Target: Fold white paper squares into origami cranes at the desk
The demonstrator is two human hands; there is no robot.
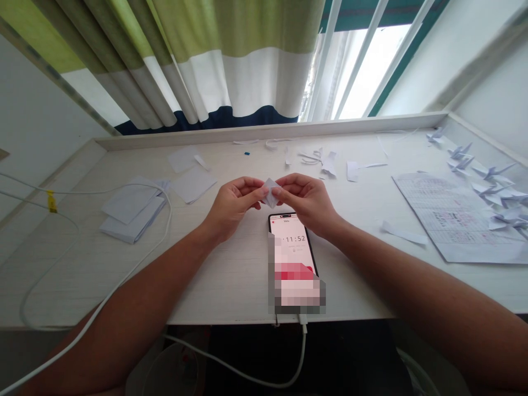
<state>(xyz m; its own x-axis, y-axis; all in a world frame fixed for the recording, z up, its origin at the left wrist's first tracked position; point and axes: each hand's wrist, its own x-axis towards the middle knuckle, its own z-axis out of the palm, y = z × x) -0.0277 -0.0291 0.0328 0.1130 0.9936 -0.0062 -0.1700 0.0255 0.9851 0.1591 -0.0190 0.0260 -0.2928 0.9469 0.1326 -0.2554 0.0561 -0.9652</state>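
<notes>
A small diamond-shaped piece of folded white paper (270, 193) is held up between both hands above the desk. My left hand (238, 202) pinches its left side, thumb on the near face. On its right side, my right hand (307, 199) grips it the same way. The fingers behind the paper are partly hidden. Just below the hands lies a phone (291, 242) with a lit screen showing a timer, its lower part blurred out.
White paper stacks (132, 206) and loose sheets (192, 184) lie left. Paper scraps (317, 159) are scattered behind the hands. Several folded paper cranes (490, 173) stand right, beside a written grid sheet (454, 220). A white cable (165, 236) crosses the left side.
</notes>
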